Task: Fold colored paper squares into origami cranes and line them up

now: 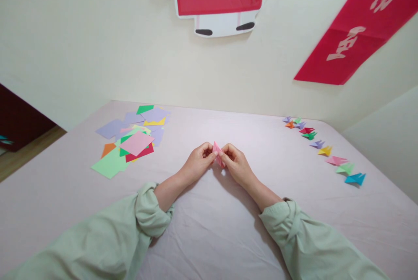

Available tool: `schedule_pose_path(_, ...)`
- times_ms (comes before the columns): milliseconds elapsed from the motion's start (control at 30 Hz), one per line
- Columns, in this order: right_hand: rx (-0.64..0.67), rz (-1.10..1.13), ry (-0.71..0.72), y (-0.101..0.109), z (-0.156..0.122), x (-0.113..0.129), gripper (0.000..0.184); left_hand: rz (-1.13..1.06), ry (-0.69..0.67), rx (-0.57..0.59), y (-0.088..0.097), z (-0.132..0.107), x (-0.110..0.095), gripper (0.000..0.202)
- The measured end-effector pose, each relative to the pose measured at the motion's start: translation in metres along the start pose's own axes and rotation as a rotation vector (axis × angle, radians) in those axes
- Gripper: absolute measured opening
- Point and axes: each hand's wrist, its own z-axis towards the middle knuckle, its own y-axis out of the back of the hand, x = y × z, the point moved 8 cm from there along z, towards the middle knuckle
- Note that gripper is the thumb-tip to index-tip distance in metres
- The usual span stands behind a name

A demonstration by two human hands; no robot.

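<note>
A small piece of folded pink paper [217, 151] stands between my two hands, its pointed tip facing up and away from me. My left hand [201, 159] pinches it from the left with thumb and fingers. From the other side, my right hand [235, 162] grips its right edge, thumb toward the middle. Both hands are just above the cloth-covered table, and the fingers hide part of the folds.
Loose coloured paper sheets [137, 143] overlap in a pile at the left. Along the right runs a row of several folded paper figures, with a blue folded figure [355, 179] nearest me. The pale tablecloth [202, 227] reaches back to the wall [228, 75].
</note>
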Motion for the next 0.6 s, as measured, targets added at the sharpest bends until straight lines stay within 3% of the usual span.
schedule_pose_path(133,0.019,0.004,-0.008,0.0001,-0.0003,0.0014,0.037,-0.030,0.009,-0.002,0.0009,0.0002,0.0004,0.017)
schedule_pose_path(600,0.046,0.037,-0.040,-0.0034,0.0009,-0.0020,0.034,-0.060,0.003,0.017,0.0002,0.0010,-0.0001,0.015)
